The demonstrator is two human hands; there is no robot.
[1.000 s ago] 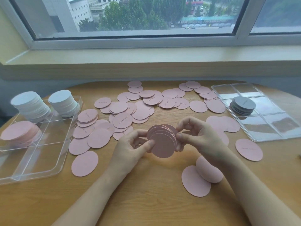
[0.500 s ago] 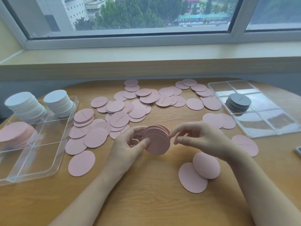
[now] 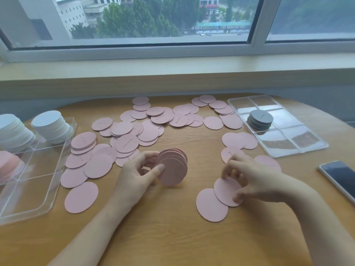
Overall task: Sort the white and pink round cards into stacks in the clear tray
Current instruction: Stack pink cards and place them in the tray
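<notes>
You can see small handwriting on several pink cards (image 3: pixel 127 143), but it's too small to read.

Left hand (image 3: pixel 141 174) gripping an upright bundle of pink cards (image 3: pixel 172 167); right hand (image 3: pixel 249 178) pinching a pink card (image 3: pixel 226 191) lying on the table (image 3: pixel 172 237). Clear tray (image 3: pixel 38 189) far left, phone (image 3: pixel 340 177) right.

A wooden table (image 3: pixel 172 237) carries scattered pink cards (image 3: pixel 126 143), two clear trays (image 3: pixel 44 204) and a phone (image 3: pixel 340 177).
</notes>
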